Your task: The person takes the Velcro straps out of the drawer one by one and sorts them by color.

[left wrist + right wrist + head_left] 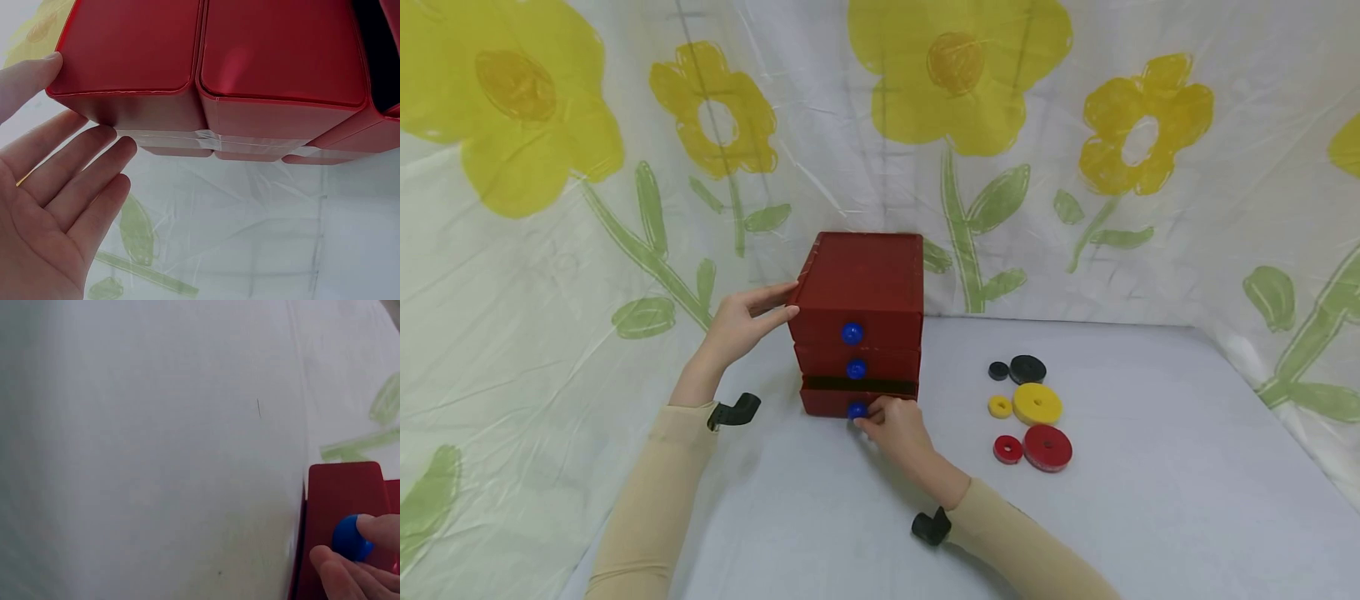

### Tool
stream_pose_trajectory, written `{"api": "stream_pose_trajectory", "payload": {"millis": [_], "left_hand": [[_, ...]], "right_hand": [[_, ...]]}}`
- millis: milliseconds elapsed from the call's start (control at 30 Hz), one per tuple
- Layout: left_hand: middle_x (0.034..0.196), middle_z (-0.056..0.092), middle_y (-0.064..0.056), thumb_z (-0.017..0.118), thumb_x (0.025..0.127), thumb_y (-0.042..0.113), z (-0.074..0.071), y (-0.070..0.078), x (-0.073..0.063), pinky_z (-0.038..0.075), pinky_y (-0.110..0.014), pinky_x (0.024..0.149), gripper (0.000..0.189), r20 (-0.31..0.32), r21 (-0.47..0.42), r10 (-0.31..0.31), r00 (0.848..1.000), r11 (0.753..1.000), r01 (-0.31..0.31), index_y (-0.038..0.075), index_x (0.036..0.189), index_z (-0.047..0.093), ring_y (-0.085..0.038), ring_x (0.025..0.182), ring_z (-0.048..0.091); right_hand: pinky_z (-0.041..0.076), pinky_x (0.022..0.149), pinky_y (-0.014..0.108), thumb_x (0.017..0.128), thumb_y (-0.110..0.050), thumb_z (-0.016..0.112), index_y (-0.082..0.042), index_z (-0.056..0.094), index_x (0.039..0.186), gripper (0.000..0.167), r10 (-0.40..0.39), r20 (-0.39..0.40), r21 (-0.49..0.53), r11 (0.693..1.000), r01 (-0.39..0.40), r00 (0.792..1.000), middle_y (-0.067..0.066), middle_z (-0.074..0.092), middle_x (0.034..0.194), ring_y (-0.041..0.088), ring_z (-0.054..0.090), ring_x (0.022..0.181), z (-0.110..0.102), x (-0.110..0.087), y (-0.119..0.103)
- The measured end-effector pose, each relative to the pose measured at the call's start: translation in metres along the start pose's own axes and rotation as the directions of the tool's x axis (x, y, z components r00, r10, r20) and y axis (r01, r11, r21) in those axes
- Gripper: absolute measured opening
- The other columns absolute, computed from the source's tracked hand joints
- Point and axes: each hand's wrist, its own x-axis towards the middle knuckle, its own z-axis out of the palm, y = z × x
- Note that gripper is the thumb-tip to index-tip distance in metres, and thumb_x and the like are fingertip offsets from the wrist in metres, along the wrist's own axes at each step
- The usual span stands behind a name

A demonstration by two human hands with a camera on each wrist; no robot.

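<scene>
A dark red chest of drawers stands on the table with three drawers stacked, each with a round blue knob. Its bottom drawer is pulled out a little, with a dark gap showing above its front. My right hand pinches the bottom drawer's blue knob between thumb and fingers. At the upper left of the chest, my left hand touches the top drawer's corner. In the left wrist view, the thumb lies at the edge and the fingers extend along the side, nearly straight.
Right of the chest lie several discs with centre holes in large and small sizes: black, yellow and red. A white sheet with painted yellow flowers hangs behind and beside the white table.
</scene>
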Motion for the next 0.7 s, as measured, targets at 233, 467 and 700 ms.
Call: {"api": "stream_pose_trajectory", "payload": {"millis": [233,467,700], "left_hand": [[0.132,0.059,0.005,0.067,0.085,0.046,0.0,-0.001,0.001,0.05,-0.039,0.096,0.049,-0.006,0.0,0.008,1.0,1.0,-0.008,0.032,0.131,0.058,-0.016,0.12,0.057],[0.131,0.059,0.005,0.067,0.085,0.045,0.0,-0.001,0.001,0.05,-0.038,0.096,0.049,-0.007,-0.005,0.011,1.0,1.0,-0.011,0.031,0.131,0.058,-0.015,0.119,0.058],[0.133,0.059,0.005,0.067,0.085,0.045,0.0,-0.001,0.0,0.05,-0.038,0.096,0.048,0.0,-0.009,0.003,1.0,1.0,-0.003,0.032,0.131,0.058,-0.015,0.12,0.057]], "right_hand": [[0.048,0.049,0.014,0.082,-0.027,0.074,-0.001,0.071,0.084,0.025,0.06,-0.009,0.005,0.998,-0.06,0.998,0.002,0.071,0.064,0.001,0.062,0.054,0.004,0.008,0.005],[0.048,0.046,0.016,0.083,-0.027,0.073,-0.002,0.07,0.084,0.026,0.1,-0.009,0.06,0.993,-0.099,0.995,0.001,0.069,0.063,0.0,0.059,0.051,0.008,0.015,0.009],[0.048,0.046,0.018,0.083,-0.026,0.074,-0.003,0.07,0.08,0.024,0.12,-0.002,0.092,0.989,-0.12,0.993,0.001,0.067,0.062,0.002,0.057,0.05,0.009,0.019,0.01]]}}
